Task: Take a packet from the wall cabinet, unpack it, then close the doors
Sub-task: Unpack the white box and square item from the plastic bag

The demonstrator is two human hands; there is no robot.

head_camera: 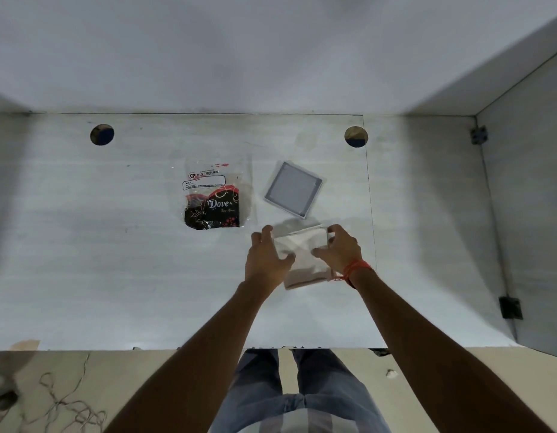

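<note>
White counter (115,260) fills mid-frame | tissue bag (212,201) centre-left | grey square (293,189) centre | clear packet (302,254) lower centre, pinched by left hand (266,260) and right hand (341,248) (fingers clamped on opposite edges) | advice: part the film evenly.

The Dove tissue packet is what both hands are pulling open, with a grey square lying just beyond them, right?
Not quite. In the head view the Dove tissue packet lies untouched on the surface. The left hand and right hand hold a clear plastic packet. The grey square does lie just beyond them.
</note>
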